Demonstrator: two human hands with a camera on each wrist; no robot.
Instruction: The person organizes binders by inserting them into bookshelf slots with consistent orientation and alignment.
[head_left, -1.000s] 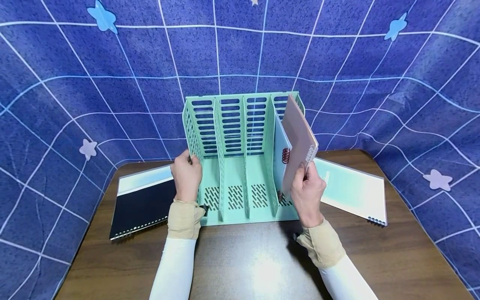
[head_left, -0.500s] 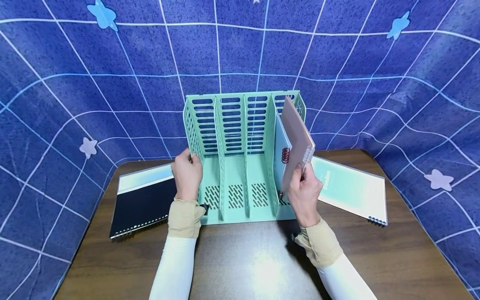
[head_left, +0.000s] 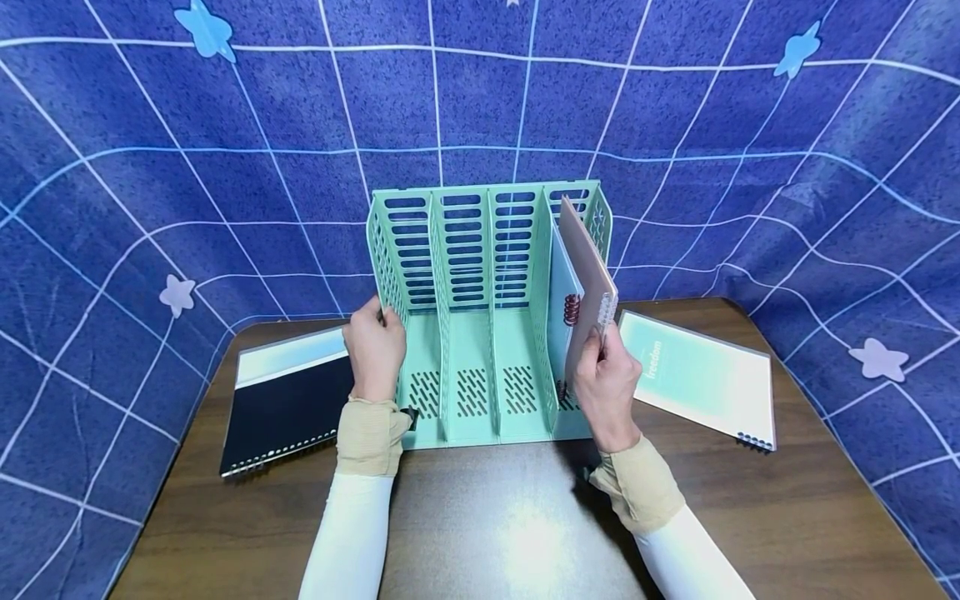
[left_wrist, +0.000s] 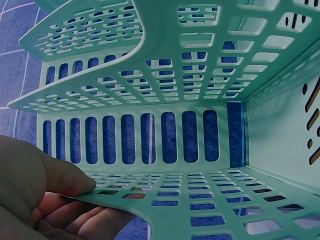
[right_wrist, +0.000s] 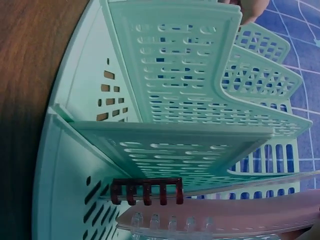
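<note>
A mint-green file rack point(head_left: 468, 379) with upright perforated dividers stands on the table. My left hand point(head_left: 375, 346) pinches the rack's left side panel point(left_wrist: 165, 195) between thumb and fingers. My right hand point(head_left: 607, 383) grips a pinkish-brown spiral notebook point(head_left: 585, 275) by its edge near the clear coil. That notebook stands upright in the rightmost compartment, tilted slightly. Just left of it in the same slot is a light blue notebook point(head_left: 561, 292) with a dark red coil point(right_wrist: 146, 191). In the right wrist view, the pink notebook lies alongside the blue one, and my right hand is mostly out of frame.
On the wooden table point(head_left: 480, 525), a black-and-blue spiral notebook point(head_left: 292, 408) lies left of the rack. A mint-and-white notebook point(head_left: 705, 379) marked "freedom" lies on the right. A blue gridded cloth point(head_left: 480, 100) with stars hangs behind and around the table.
My right hand has moved slightly left with the pinkish-brown notebook, bringing it closer to the light blue one. My left hand keeps its hold on the rack's side panel.
</note>
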